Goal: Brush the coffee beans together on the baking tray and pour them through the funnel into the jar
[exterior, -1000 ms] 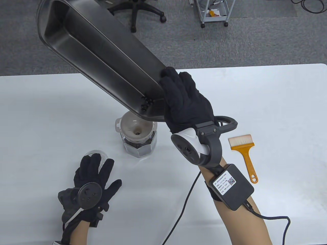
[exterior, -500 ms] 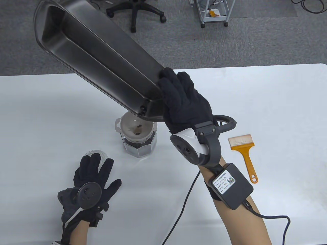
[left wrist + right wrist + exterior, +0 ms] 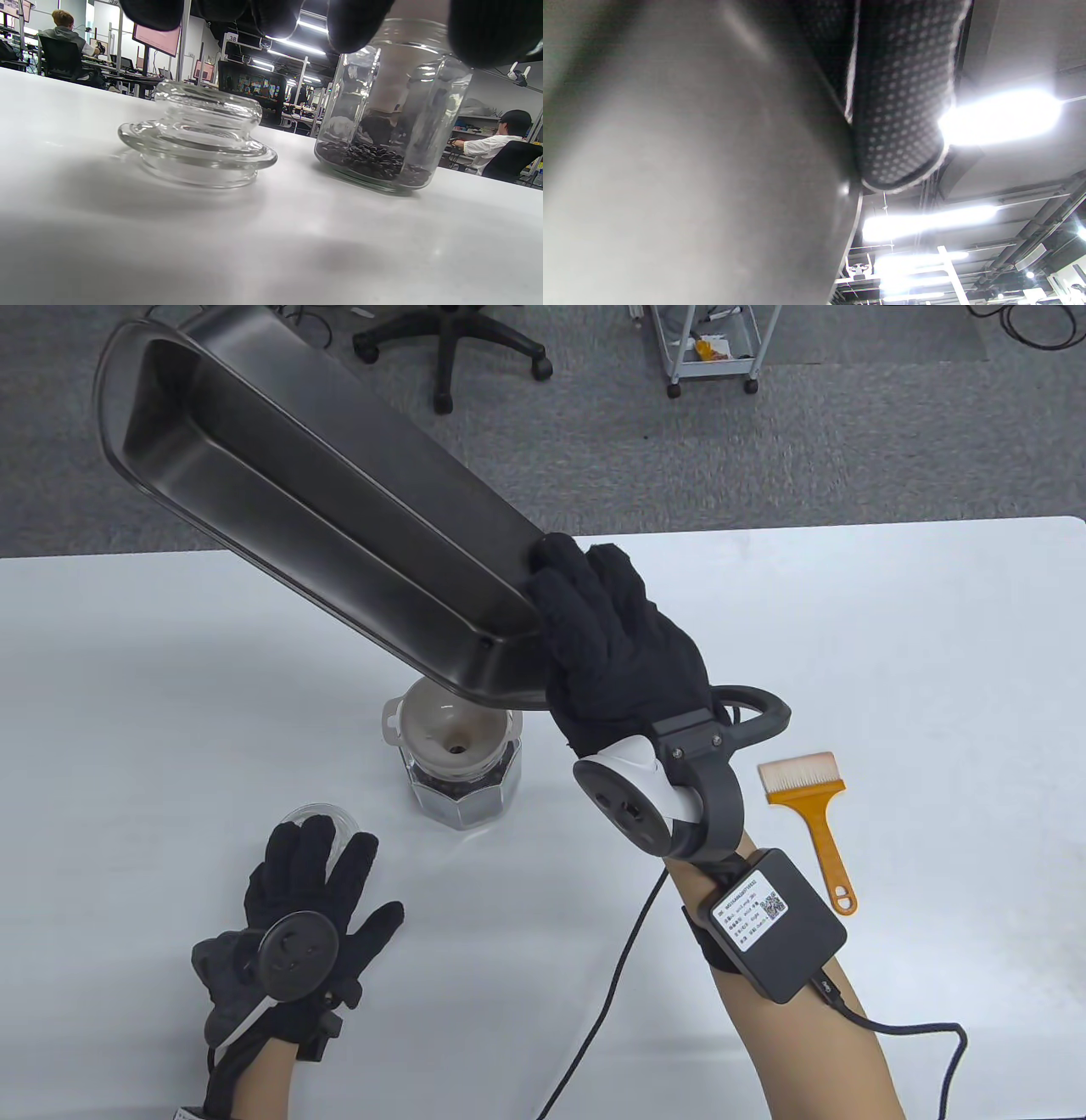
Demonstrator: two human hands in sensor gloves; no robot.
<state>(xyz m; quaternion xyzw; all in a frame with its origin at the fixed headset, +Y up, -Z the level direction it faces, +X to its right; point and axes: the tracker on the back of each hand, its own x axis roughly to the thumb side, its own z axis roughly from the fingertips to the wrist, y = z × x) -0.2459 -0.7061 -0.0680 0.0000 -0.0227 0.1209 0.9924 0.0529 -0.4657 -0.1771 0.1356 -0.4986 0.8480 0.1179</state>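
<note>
My right hand (image 3: 624, 645) grips the near corner of the baking tray (image 3: 322, 517), which I hold steeply tilted, its far end raised toward 11 o'clock and its low corner just above the funnel (image 3: 450, 729) seated in the jar (image 3: 462, 793). Coffee beans (image 3: 373, 159) cover the jar bottom. My left hand (image 3: 297, 925) lies flat at 7 o'clock, fingers spread and holding nothing, fingertips over the glass lid (image 3: 197, 133); the brush (image 3: 810, 814) lies at 3 o'clock.

White table (image 3: 933, 661) stands on grey carpet floor (image 3: 848, 449). Black swivel chair base (image 3: 450, 347) and wheeled metal cart (image 3: 713, 347) beyond. Ceiling strip lights (image 3: 1001, 116) lit. Desks with monitors (image 3: 157, 40) behind.
</note>
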